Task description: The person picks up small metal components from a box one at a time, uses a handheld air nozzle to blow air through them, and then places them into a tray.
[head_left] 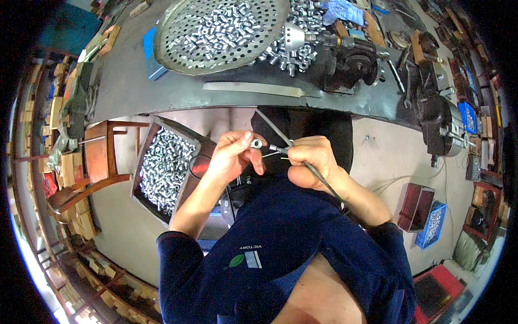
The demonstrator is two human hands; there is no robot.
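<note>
In front of my body, my left hand [233, 155] is closed in a pinch on a small shiny metal fitting [256, 143], its round open end showing. Close by on the right, my right hand [313, 159] wraps round a slim metal tool with a short cylindrical tip [274, 148], which points at the fitting. A long, narrow grey bar [274, 126] also passes through the right hand, slanting up to the left. Beyond the grip a dark, cable-like length [315, 171] runs down along the right forearm. Whether bar and cable are joined is hidden by my fingers.
Left of my knees stands a wooden box [135, 183] full of metal fittings. On the bench ahead lie a perforated round tray [167, 51] of fittings, a flat metal strip [253, 88] and a dark clamped machine [353, 65]. A vise [445, 127] is at the right.
</note>
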